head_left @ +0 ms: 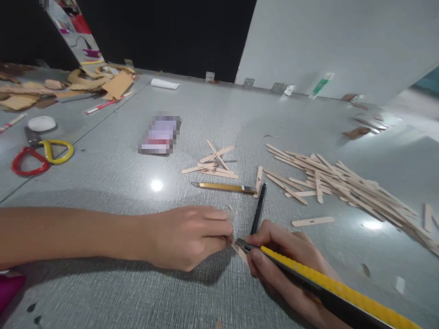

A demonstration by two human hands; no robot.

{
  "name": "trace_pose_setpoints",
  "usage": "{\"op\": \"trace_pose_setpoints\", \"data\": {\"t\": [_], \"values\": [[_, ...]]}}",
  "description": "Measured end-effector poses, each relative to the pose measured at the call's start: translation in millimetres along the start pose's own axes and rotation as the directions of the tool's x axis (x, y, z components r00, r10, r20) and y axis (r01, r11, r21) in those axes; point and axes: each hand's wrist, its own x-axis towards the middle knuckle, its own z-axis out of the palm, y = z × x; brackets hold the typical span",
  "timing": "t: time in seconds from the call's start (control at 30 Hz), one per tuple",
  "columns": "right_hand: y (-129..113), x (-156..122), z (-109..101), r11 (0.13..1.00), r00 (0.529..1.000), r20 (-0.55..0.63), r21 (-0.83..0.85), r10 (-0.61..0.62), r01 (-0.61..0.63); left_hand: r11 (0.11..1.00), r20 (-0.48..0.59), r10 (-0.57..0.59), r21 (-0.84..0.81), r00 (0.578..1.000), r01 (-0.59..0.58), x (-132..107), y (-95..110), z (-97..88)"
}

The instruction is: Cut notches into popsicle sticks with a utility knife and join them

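Note:
My left hand (187, 235) lies on the grey table (113, 183), fingers pinched on a small wooden stick piece (238, 249) near its tip. My right hand (291, 265) is closed round a yellow-and-black utility knife (329, 288), whose blade tip meets that stick piece. A black pen (258, 208) lies just beyond my fingers. Behind it rests a loose gold-coloured knife blade (222, 187).
A small heap of wooden sticks (214, 163) lies mid-table, and a large pile of sticks (343, 183) spreads to the right. Red and yellow scissors (41, 154), a white round object (41, 123) and cardboard scraps (85, 84) sit at the left. A blurred card (159, 135) lies beyond.

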Motion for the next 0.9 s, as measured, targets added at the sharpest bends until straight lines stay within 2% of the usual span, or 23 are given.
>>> {"op": "trace_pose_setpoints", "data": {"t": [0.17, 0.33, 0.5, 0.73, 0.9], "values": [[2.2, 1.3, 2.5, 1.0, 1.0, 0.005, -0.021, -0.008, 0.009, 1.0, -0.036, 0.022, -0.015, 0.999, -0.023, 0.6, -0.9, 0.6], [2.8, 0.7, 0.7, 0.997, 0.998, 0.042, -0.056, -0.047, 0.05, 1.0, -0.026, 0.021, -0.006, 0.999, -0.021, 0.5, -0.2, 2.0], [-0.6, 2.1, -3.5, 0.998, 0.996, 0.082, -0.053, -0.037, 0.041, 0.997, -0.056, -0.004, 0.071, 0.998, 0.008, -0.3, 3.0, 4.2], [1.7, 3.9, -3.5, 0.988, 0.986, 0.095, -0.062, -0.134, 0.141, 0.995, -0.022, -0.003, 0.097, 1.0, 0.005, -1.1, 3.6, 5.6], [0.0, 5.4, -6.1, 0.991, 0.984, 0.144, -0.06, -0.106, 0.116, 0.996, -0.011, -0.023, 0.088, 1.0, 0.024, -1.6, 3.5, 5.8]]}}
